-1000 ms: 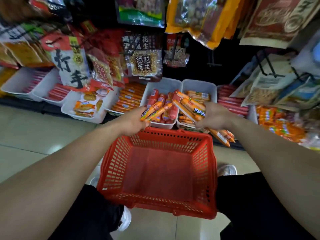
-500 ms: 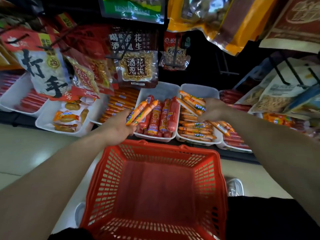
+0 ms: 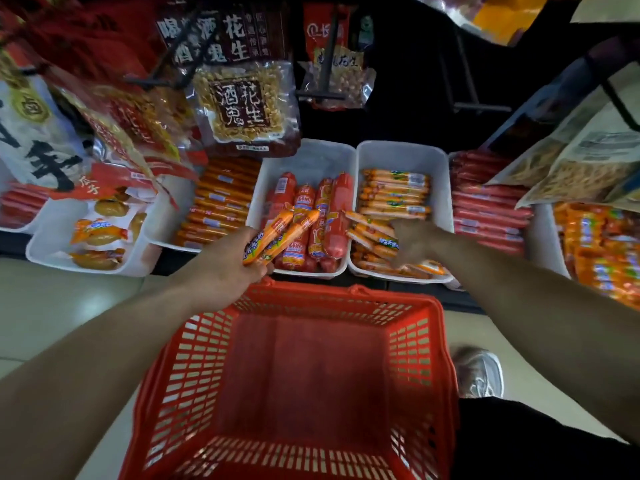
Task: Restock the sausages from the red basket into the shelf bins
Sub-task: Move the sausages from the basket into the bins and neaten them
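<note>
**Basket looking emptied, last handfuls going into the bins**

We're judging this restock as nearly done. The red basket (image 3: 194, 358) is sitting on the floor in front of the shelf and is showing only bare mesh and bottom, w/ no sausages inside as far as we're seeing. What's left seems to be in the hands.

The L hand (image 3: 225, 268) is hovering just above the basket's far rim, fingers curling round two orange sausages (image 3: 277, 233) that are pointing up over the middle bin (image 3: 311, 157). That bin is holding fat red sausages (image 3: 337, 216), so we're guessing these two belong next door. The R hand (image 3: 414, 237) is reaching into the right bin (image 3: 401, 150), fingers lying over a slanted bunch (image 3: 370, 230) of the same orange type, in front of a neat stack (image 3: 394, 192). We're not managing to tell whether those fingers are gripping or just pressing down.

Left to do, in our view: settling the R bunch, then dropping in the L pair.

Writing: the hanging peanut pack (image 3: 242, 105) is reading 酒鬼花生. The dark pack above it (image 3: 221, 32) is showing 酒 and 花生 among other chars. The white bag (image 3: 38, 140) at far L is showing a big 手. Sausage labels are coming out too small and blurred to read.
</note>
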The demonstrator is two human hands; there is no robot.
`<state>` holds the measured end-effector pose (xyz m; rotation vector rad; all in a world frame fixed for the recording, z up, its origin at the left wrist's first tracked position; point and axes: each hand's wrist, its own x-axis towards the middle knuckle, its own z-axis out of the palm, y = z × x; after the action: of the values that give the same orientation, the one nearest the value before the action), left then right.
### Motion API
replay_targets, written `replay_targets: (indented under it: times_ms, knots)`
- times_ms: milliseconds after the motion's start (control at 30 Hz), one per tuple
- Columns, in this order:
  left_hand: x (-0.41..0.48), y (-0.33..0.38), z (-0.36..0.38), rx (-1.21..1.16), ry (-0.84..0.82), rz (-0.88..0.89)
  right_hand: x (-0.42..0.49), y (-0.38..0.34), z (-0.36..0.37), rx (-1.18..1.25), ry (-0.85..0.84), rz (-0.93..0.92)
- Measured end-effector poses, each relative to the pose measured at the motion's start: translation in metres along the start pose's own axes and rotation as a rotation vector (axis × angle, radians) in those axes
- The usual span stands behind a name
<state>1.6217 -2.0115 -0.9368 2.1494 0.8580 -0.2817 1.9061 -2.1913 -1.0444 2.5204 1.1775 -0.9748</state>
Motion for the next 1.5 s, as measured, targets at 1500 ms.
replay_targets:
  times_ms: [1500]
  knots:
    - [0.137,0.137,0.115,0.317,0.007,0.146,-0.041,0.084,0.032,0.155,0.357,-0.230]
